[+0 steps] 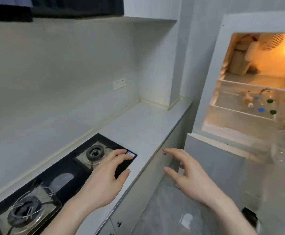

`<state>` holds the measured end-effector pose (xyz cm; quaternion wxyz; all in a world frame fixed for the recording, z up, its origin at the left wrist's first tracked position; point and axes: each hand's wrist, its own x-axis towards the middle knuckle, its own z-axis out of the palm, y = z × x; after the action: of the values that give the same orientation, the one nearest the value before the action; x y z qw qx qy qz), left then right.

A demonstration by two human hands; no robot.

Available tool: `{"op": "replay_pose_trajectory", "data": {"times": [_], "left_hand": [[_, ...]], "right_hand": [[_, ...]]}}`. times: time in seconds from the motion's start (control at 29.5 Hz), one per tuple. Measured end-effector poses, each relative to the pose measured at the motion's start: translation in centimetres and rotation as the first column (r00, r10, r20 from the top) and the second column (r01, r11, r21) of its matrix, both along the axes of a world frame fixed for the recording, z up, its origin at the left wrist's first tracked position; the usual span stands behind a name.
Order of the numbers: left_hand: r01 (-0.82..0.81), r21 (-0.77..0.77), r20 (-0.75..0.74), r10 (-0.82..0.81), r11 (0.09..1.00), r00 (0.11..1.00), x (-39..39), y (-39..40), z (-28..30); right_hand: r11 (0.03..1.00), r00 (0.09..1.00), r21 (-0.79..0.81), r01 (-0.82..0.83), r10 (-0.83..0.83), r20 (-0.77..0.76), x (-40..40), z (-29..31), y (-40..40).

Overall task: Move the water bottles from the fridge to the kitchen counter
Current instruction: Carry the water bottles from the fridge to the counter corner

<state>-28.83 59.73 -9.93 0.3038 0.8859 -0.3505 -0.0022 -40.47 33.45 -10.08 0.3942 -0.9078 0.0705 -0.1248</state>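
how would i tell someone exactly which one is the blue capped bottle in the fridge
Look into the open, lit fridge right of the kitchen counter, then down to the clear drawer under the glass shelf. Among the bottle tops there, it is the one with the bright blue cap; the nearest caps are dark green.

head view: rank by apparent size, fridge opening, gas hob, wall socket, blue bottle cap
1. Fridge opening and gas hob: alike, and the hob is nearer and cut off by the frame, so no ranking.
2. Wall socket.
3. Blue bottle cap.

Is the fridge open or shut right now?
Open. The fridge interior is lit and exposed, with a shelf and bottle caps visible inside.
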Motion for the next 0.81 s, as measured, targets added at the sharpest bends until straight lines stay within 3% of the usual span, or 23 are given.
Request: {"op": "replay_pose_trajectory", "data": {"times": [0.34,0.61,0.81], "left_hand": [[0.379,-0.007,-0.003,-0.379,0.925,0.925,10.2,-17.8,1.5],[0.549,0.044,0.029,-0.55,0.835,0.834,19.7,-28.1,3.1],[0.628,0.098,0.018,-0.633,0.772,0.774,22.0,-35.6,3.7]], "right_hand": [[0.924,0.925,-0.031,0.38,-0.38,0.019,1.9,2.0,-12.5],[0.82,0.822,-0.051,0.57,-0.567,0.055,7.2,4.3,-20.2],[0.773,0.774,-0.043,0.633,-0.63,0.063,8.6,4.4,-23.8]]}}
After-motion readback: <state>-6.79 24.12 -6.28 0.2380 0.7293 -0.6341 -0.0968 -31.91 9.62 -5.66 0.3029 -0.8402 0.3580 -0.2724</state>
